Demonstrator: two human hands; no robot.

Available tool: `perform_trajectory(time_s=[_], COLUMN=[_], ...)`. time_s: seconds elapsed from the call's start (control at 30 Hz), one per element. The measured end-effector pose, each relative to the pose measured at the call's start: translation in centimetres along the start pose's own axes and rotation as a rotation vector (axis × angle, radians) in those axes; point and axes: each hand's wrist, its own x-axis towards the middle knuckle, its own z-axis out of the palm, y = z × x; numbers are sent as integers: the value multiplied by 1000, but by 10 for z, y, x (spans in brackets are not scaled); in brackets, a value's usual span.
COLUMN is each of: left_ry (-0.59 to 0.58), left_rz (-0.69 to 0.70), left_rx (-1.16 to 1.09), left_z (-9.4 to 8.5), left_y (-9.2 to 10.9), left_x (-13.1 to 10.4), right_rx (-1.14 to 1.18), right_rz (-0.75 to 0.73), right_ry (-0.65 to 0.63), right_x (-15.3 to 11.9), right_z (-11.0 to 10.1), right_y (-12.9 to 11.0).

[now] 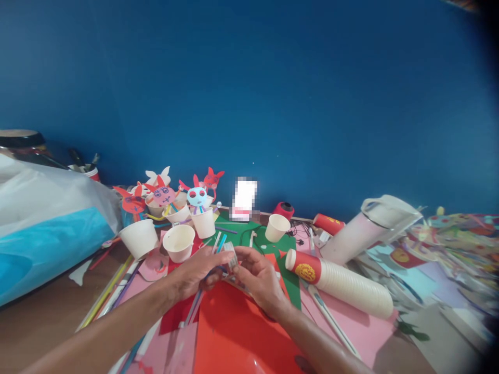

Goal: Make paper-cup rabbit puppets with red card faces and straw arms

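Both hands meet over the middle of the table, above an orange sheet [249, 332]. A small pale, greyish-white piece [230, 255] sits between them; its exact kind is too small to make out. My right hand [260, 278] pinches it between thumb and fingers. On its other side, my left hand [200, 267] is closed, with its thumb against the piece. A blue-and-white straw-like stick [222, 243] sticks up by the left fingers; whether they grip it is hidden. Thin pale strips [193, 310] run down below the left hand.
White paper cups [179, 243] and paper figures with eared heads [197, 196] stand at the left. A lit phone [245, 197] leans by the blue wall. To the right lie a stack of cups [351, 288], a white jug [358, 234] and a cutter-like tool [333, 319].
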Motion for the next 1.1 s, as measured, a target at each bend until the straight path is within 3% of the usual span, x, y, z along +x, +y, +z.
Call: perform_trajectory(time_s=[0.3,0.43,0.63,0.87,0.97,1.1], left_ry=[-42,-93,-195,2,4,-39], left_rz=[26,-96,-239,-63,-35,-119], left_rx=[-50,-197,-219,-129,-109,-237], left_z=[1,-1,-4,0,2,1], left_y=[-3,-2,1,4,5,6], left_x=[-3,0,4,-2,-3,-2], right_rx=[-17,-39,-234,-88,-60,-114], right_rz=[14,-6,-88,-23,-5,-22], right_ry=[5,-61,-10,22,-8,-123], right_x=[3,3,2,2,1,2], right_z=[-3,-5,-6,-1,-1,-4], right_y=[-4,-2,-6,-6,-7,-10])
